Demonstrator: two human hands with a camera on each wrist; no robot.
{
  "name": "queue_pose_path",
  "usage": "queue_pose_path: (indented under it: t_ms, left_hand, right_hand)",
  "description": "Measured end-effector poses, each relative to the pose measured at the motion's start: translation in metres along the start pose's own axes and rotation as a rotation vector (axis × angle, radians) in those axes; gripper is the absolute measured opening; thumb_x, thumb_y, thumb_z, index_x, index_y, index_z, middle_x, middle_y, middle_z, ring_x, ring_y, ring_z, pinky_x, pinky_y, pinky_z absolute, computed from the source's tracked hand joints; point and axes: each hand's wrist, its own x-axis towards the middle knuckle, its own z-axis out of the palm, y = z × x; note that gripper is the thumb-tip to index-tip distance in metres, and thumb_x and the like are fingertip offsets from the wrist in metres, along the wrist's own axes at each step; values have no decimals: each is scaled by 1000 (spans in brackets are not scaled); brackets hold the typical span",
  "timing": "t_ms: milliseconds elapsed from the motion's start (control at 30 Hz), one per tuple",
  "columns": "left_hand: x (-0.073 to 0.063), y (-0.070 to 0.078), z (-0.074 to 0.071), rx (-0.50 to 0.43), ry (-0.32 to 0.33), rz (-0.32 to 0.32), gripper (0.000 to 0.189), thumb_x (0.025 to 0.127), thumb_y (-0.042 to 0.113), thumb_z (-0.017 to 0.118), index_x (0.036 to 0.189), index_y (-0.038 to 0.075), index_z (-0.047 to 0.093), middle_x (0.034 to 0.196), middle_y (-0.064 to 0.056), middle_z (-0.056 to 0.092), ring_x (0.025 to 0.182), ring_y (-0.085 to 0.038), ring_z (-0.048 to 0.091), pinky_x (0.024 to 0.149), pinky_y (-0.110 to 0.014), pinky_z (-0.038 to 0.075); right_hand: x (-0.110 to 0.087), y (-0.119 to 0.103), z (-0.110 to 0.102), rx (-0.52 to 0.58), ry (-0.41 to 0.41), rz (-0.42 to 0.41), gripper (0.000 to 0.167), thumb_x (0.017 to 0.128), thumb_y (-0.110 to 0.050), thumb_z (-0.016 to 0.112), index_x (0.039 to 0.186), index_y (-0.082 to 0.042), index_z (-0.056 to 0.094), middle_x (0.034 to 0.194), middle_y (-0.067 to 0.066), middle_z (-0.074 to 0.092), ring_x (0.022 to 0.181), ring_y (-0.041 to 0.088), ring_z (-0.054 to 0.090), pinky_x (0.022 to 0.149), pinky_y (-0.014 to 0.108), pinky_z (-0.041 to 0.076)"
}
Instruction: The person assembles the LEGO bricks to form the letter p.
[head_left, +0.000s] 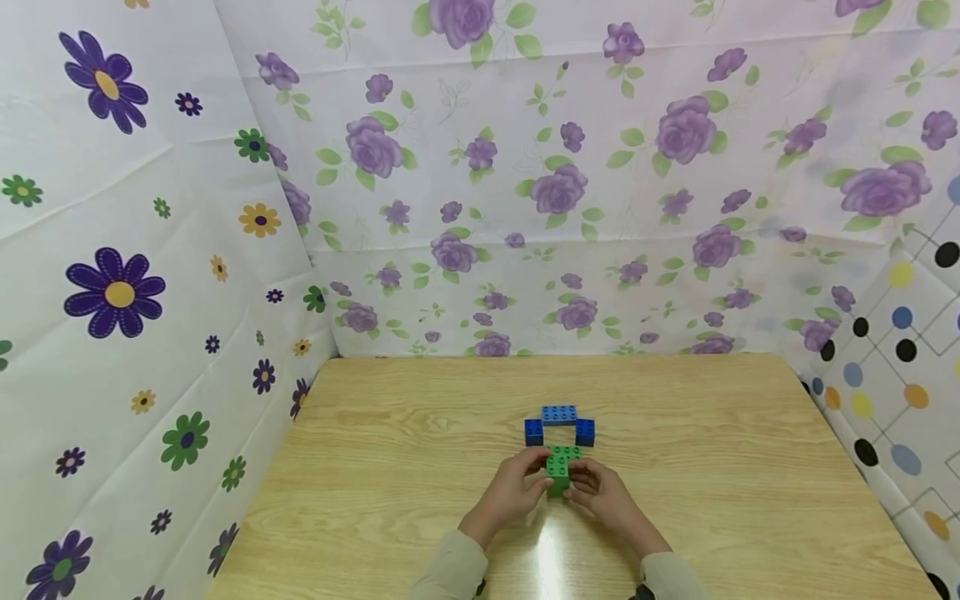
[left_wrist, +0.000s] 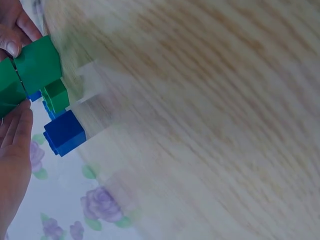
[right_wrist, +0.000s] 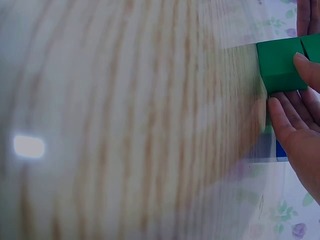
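Observation:
Both hands meet over a stack of green toy bricks (head_left: pixel 557 468) in the head view. My left hand (head_left: pixel 513 487) holds it from the left, thumb at the near side. From the right, my right hand (head_left: pixel 606 498) grips the same stack between thumb and fingers. Two square green bricks (left_wrist: pixel 39 64), one above the other with a thin seam, show in the left wrist view. Just behind them sits a lower green brick (head_left: pixel 573 451), partly hidden by the stack. Fingers cover the stack's sides.
Beyond the green bricks, a light blue brick (head_left: pixel 558 413) stands between a left dark blue brick (head_left: pixel 533 432) and a right dark blue brick (head_left: pixel 585 432). All are on a wooden table (head_left: pixel 390 467). Flower-patterned cloth (head_left: pixel 465 200) hangs behind it, with more cloth at both sides.

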Motion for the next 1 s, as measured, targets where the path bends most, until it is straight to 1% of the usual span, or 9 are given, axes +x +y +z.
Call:
queue_pose_path:
  t_ms: [167,400,533,733,800,933,1000]
  left_hand:
    - [1,2,-1,40,-8,-26,39,96,13,60,134,11,51,129,-2,56,117,-16,56,100,-26,47]
    - [2,3,0,71,-18,-28,39,96,11,60,134,7,51,129,-6,56,118,-23,56,100,-31,49]
    - [4,4,0,101,-20,-21,38,96,11,60,133,7,51,129,-5,56,119,-23,55,99,-29,48]
    - [4,5,1,141,-12,2,36,95,9,61,130,7,53,126,-5,57,118,-23,56,98,-30,49]
    - [3,7,1,153,-4,-2,36,95,8,61,129,7,53,125,-5,57,117,-23,56,98,-31,50]
    - [3,8,3,209,11,5,36,94,9,63,129,9,54,125,-4,58,116,-22,57,96,-30,50]
    - [4,7,4,210,20,5,37,94,8,63,129,9,53,125,-4,58,116,-22,57,97,-29,50]
  right_hand:
    - [0,-1,0,-12,8,2,48,88,-5,70,129,7,49,126,22,56,119,37,54,96,31,51]
    - [0,-2,1,-33,15,-2,45,87,-6,71,127,6,52,125,22,57,118,37,55,97,33,51]
    - [0,-2,0,-32,14,-3,45,87,-6,71,126,6,53,124,21,58,117,36,56,96,33,51]
    - [1,-3,0,-15,7,-3,44,86,-4,71,125,5,54,124,22,58,117,37,56,94,29,52]
    - [1,-4,1,-14,3,-4,44,86,-5,72,125,5,54,124,22,58,116,36,56,93,29,52]
    - [0,-4,0,-28,14,-4,44,85,-5,72,124,5,55,123,21,59,115,36,57,93,30,53]
    - [0,-3,0,-35,23,-3,43,85,-4,72,124,5,55,122,21,59,115,36,57,93,31,53]
